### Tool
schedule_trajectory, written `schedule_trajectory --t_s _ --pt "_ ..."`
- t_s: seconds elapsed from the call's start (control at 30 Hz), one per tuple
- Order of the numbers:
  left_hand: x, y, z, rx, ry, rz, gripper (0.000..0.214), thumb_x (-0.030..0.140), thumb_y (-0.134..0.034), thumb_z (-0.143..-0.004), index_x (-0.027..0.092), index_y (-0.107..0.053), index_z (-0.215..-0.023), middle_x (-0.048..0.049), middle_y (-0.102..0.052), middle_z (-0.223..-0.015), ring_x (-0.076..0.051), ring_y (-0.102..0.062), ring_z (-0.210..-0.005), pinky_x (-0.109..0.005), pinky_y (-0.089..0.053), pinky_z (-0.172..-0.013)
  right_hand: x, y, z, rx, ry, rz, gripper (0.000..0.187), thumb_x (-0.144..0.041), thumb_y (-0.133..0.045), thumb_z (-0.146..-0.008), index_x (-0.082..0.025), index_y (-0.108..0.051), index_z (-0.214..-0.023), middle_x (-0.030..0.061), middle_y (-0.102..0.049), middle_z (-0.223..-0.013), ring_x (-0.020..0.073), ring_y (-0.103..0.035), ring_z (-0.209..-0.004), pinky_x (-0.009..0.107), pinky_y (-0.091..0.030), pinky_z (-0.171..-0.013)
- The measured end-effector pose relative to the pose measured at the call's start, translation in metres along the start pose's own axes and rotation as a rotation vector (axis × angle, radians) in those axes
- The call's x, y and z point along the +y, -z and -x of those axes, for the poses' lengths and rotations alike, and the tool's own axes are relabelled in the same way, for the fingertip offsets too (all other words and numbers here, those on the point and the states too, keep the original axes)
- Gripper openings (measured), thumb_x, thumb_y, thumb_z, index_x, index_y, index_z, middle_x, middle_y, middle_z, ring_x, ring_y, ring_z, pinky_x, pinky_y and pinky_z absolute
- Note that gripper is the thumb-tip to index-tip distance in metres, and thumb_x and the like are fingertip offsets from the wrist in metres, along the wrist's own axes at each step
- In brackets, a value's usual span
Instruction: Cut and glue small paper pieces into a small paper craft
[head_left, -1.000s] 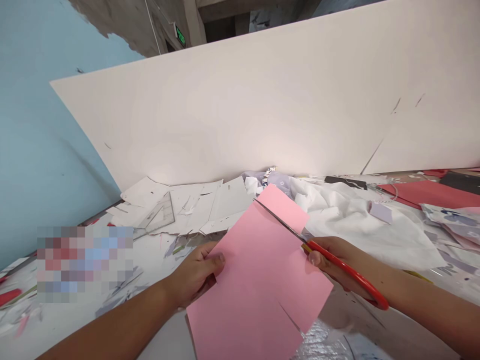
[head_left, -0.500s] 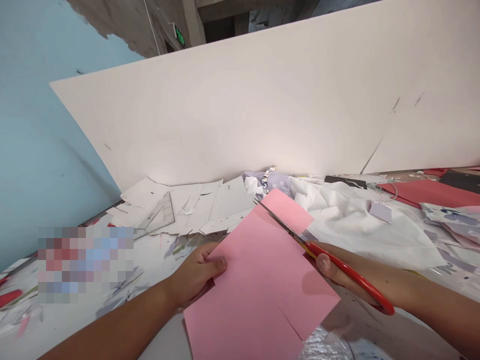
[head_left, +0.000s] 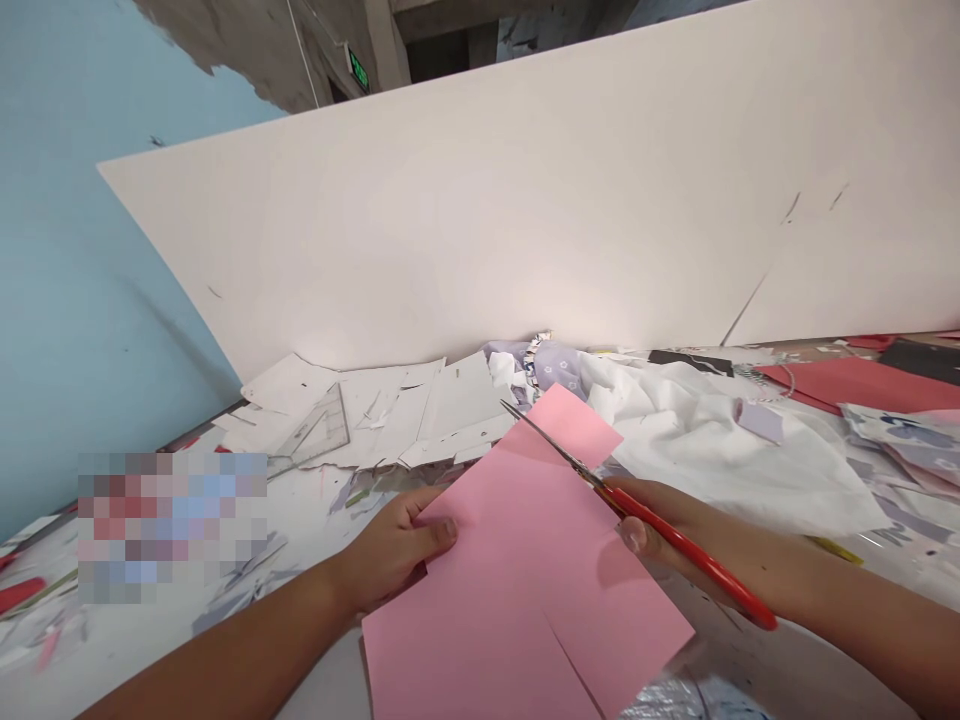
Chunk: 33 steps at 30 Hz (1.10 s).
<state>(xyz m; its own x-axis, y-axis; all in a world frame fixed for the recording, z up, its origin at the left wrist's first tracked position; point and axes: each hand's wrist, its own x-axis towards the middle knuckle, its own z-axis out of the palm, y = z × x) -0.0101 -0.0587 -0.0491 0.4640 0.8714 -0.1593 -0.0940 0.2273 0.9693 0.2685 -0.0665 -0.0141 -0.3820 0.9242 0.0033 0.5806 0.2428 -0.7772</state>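
Note:
My left hand (head_left: 405,545) pinches the left edge of a sheet of pink paper (head_left: 495,560), thumb on top. A slit runs into the sheet's lower part. My right hand (head_left: 660,520) is closed round red-handled scissors (head_left: 697,560). Their metal blades lie across the upper part of the sheet, pointing up and left, with the tips past its left edge. Beyond the blades a pink corner (head_left: 574,425) sticks out towards the back. The fingers of my right hand are partly hidden under the handles and paper.
White card pieces and a clear set square (head_left: 322,435) lie at the back left. Crumpled white cloth (head_left: 697,430) sits behind my right hand. Red sheets (head_left: 855,385) are at far right. A tall white board (head_left: 525,230) stands behind, and paper scraps cover much of the table.
The scissors have shifted slightly left and their blades look closer together. The lower right part of the pink sheet has swung right, and its slit shows longer. My left hand has barely moved.

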Motion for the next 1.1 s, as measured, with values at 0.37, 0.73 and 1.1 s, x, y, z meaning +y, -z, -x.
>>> schedule_trajectory --t_s 0.37,0.73,1.1 --pt "0.002 0.0 0.001 -0.045 -0.019 0.03 0.022 0.024 -0.061 -0.078 0.018 -0.065 -0.099 -0.0062 -0.069 -0.081 -0.016 -0.064 -0.066 -0.027 -0.05 -0.06 0.004 -0.002 -0.006 -0.062 -0.07 -0.052 0.061 -0.08 -0.029 -0.065 -0.02 -0.033 -0.056 -0.0046 -0.022 -0.055 0.0095 -0.02 -0.049 0.026 -0.014 -0.047" --pt "0.001 -0.001 0.001 -0.023 -0.01 0.038 0.025 0.024 -0.062 -0.077 0.018 -0.063 -0.1 -0.0065 -0.068 -0.081 -0.018 -0.065 -0.07 -0.029 -0.05 -0.063 0.0 0.0 -0.007 -0.119 -0.339 -0.152 0.042 -0.061 -0.05 -0.068 -0.02 -0.042 -0.061 -0.0082 -0.022 -0.044 0.0056 -0.02 -0.036 0.021 -0.015 -0.037" --pt "-0.003 0.01 -0.001 -0.036 0.068 -0.12 0.02 0.032 -0.066 -0.069 0.014 -0.061 -0.077 -0.0017 -0.059 -0.067 -0.014 -0.057 -0.06 -0.025 -0.044 -0.055 0.01 0.0 -0.01 -0.078 -0.232 -0.241 0.043 -0.06 -0.051 -0.068 -0.021 -0.036 -0.058 -0.0096 -0.021 -0.043 0.0046 -0.02 -0.034 0.02 -0.018 -0.034"
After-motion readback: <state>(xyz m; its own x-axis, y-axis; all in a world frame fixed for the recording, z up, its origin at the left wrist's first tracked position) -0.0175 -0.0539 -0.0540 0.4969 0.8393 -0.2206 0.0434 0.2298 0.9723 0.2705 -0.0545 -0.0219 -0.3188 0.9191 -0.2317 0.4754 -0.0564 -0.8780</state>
